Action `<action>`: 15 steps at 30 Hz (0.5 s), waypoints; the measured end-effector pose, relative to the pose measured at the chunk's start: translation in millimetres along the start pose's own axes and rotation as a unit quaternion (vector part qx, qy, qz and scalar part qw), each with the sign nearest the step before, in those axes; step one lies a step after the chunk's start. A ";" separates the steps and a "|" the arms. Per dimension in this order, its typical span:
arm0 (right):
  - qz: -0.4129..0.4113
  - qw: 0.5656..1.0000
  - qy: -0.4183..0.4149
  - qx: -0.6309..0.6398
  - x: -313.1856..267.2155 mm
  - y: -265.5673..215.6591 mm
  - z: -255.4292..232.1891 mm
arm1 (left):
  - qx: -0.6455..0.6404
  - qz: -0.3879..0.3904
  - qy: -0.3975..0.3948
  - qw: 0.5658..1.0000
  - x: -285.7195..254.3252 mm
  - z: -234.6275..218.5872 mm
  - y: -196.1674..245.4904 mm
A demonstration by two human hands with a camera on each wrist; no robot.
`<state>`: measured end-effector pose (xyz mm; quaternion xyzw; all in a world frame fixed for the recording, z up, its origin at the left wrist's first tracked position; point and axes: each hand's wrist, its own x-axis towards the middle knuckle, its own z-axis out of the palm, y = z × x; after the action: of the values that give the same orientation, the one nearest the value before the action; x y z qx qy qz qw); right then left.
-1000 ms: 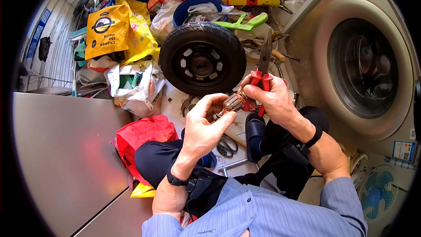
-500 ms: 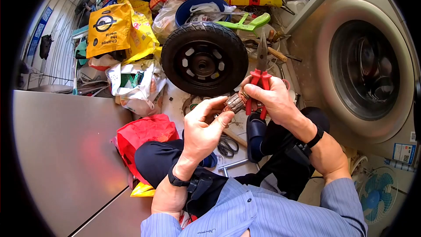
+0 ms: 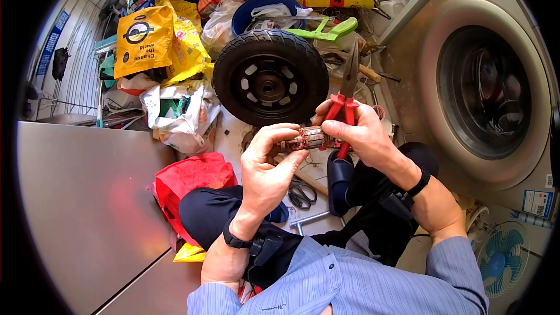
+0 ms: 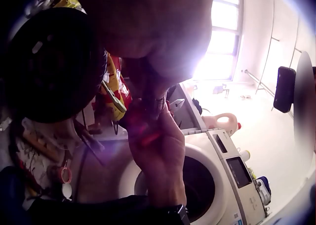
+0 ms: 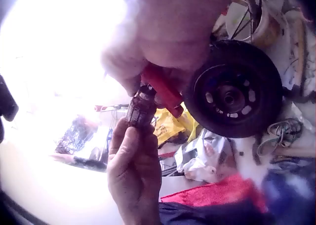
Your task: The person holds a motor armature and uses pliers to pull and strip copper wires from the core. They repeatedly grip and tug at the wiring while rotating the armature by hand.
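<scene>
Before the person's lap, the left hand (image 3: 265, 169) grips a motor armature (image 3: 312, 139) with copper windings and a ridged metal core, thumb below and fingers above. The right hand (image 3: 367, 137) holds red-handled long-nose pliers (image 3: 348, 105), their nose pointing up and away from the armature. Its fingers and thumb are also at the armature's right end. In the right wrist view, a red handle (image 5: 165, 92) lies close beside the armature (image 5: 141, 109), which the left fingers pinch from below. Strong shade darkens the hands in the left wrist view.
A black tyred wheel (image 3: 268, 79) stands just beyond the hands. Scissors (image 3: 302, 195) and a metal T-shaped tool (image 3: 309, 220) lie on the floor between the legs. A washing machine (image 3: 431, 81) stands at right; bags (image 3: 143, 41) and a blue bucket (image 3: 240, 20) crowd the back.
The armature has turned from slanting up to the right to lying nearly level. The pliers tilt slightly more to the right at the tip. Both hands keep their hold.
</scene>
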<state>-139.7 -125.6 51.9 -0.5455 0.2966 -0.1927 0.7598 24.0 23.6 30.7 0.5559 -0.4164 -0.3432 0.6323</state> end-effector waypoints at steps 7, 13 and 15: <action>-0.024 0.998 -0.033 -0.041 -0.9 -3.1 4.8 | -0.052 -0.017 0.052 0.997 -4.3 8.0 3.5; -0.027 0.996 -0.052 -0.067 -1.8 -4.4 7.9 | 0.029 0.020 0.056 0.998 -7.0 6.6 -0.1; -0.028 0.995 -0.058 -0.080 -2.3 -5.6 8.9 | 0.062 0.053 0.052 0.995 -6.5 5.3 -2.4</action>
<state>-135.4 -119.7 59.8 -0.6226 0.2508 -0.1573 0.7244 16.6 26.9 27.6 0.5882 -0.4323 -0.2538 0.6347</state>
